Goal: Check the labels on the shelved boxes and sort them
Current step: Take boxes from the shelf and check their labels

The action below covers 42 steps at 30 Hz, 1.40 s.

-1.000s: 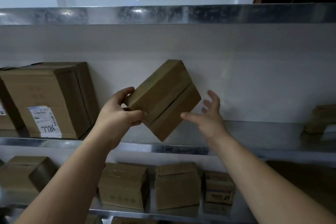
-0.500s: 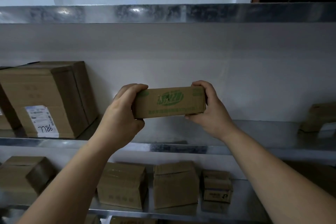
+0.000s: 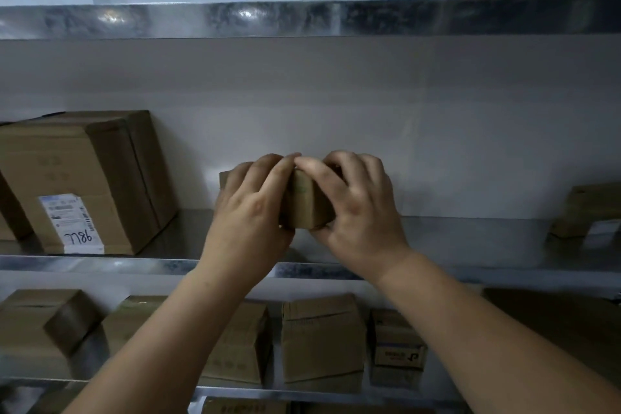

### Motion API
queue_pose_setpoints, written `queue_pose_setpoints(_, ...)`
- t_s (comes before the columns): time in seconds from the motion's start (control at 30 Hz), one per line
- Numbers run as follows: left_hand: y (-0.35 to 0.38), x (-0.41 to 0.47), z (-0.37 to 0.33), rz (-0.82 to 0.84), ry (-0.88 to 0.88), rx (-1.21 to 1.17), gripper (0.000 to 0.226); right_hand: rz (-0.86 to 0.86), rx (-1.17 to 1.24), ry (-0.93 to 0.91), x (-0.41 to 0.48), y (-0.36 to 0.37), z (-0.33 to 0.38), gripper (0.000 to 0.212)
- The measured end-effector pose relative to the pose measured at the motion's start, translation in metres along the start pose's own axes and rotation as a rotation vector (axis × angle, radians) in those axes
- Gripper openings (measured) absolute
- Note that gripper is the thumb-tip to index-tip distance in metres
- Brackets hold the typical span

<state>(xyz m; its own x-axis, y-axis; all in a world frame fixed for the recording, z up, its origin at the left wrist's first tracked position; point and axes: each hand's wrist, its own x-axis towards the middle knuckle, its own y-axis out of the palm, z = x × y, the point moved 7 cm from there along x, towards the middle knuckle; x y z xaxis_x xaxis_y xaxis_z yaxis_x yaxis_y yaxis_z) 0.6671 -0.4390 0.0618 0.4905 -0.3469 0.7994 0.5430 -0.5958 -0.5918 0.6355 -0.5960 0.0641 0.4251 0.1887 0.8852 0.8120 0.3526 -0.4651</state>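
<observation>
- You gripped the small box (image 3: 307, 207) with both hands: your left hand (image 3: 250, 212) curled over its left part, and your right hand (image 3: 359, 212) clamped the right end, with the fingertips of both meeting on top
- The box was in front of the white back wall, over the middle shelf (image 3: 470, 239), well apart from the large box (image 3: 100, 161) at the left (I could not tell whether its underside touched the metal)
- To check it well, you needed a slow turn with your fingers shifted to the edges, since your hands covered most of the cardboard; no label like the white label (image 3: 70, 223) on the large box showed on the bare strip
- The long axis seemed to run left to right, roughly level with the shelf front; the narrow strip with faint green print faced you, though both ends were hidden
</observation>
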Motion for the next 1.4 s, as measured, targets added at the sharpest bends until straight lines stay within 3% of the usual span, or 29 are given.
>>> queue_pose_setpoints(0.1,-0.001,-0.001,0.016,-0.037,-0.07,-0.158,0.075,0.028,0.022,0.025,0.002,-0.004,-0.004,0.1)
queue_pose_setpoints(0.2,-0.004,-0.006,0.044,-0.006,-0.278,-0.408,0.072,0.1,0.15,0.182,0.002,-0.006,-0.038,0.136)
queue_pose_setpoints(0.27,-0.003,-0.011,0.061,0.018,-0.385,-0.569,0.075,0.165,0.321,0.304,-0.002,-0.003,-0.062,0.146)
queue_pose_setpoints(0.4,0.012,-0.021,0.086,0.067,-0.522,-0.916,0.081,0.33,0.622,0.471,-0.011,0.011,-0.081,0.141)
queue_pose_setpoints(0.5,0.03,-0.025,0.096,0.155,-0.535,-1.06,0.088,0.377,0.66,0.453,-0.015,0.019,-0.078,0.132)
queue_pose_setpoints(0.6,0.039,-0.028,0.097,0.199,-0.549,-1.131,0.089,0.327,0.686,0.389,-0.015,0.023,-0.074,0.107)
queue_pose_setpoints(0.73,0.039,-0.029,0.099,0.193,-0.545,-1.09,0.096,0.291,0.637,0.359,-0.016,0.027,-0.077,0.088)
queue_pose_setpoints(0.83,0.029,-0.029,0.1,0.149,-0.575,-1.018,0.124,0.201,0.452,0.31,-0.013,0.018,-0.076,0.077)
queue_pose_setpoints(1.03,-0.001,-0.015,0.061,0.124,-0.303,-0.502,0.138,0.105,0.16,0.16,-0.008,0.013,-0.064,0.072)
queue_pose_setpoints(1.13,-0.006,-0.005,0.038,0.123,-0.134,-0.306,0.128,0.097,0.096,0.104,-0.003,0.014,-0.055,0.076)
queue_pose_setpoints(1.23,-0.007,-0.001,0.032,0.057,-0.06,-0.226,0.096,0.071,0.095,0.078,-0.001,0.012,-0.048,0.079)
queue_pose_setpoints(1.3,-0.006,-0.001,0.037,0.037,-0.087,-0.235,0.085,0.087,0.131,0.103,-0.002,0.009,-0.048,0.093)
queue_pose_setpoints(1.4,-0.003,-0.005,0.048,0.029,-0.13,-0.24,0.084,0.204,0.369,0.331,-0.007,0.009,-0.062,0.127)
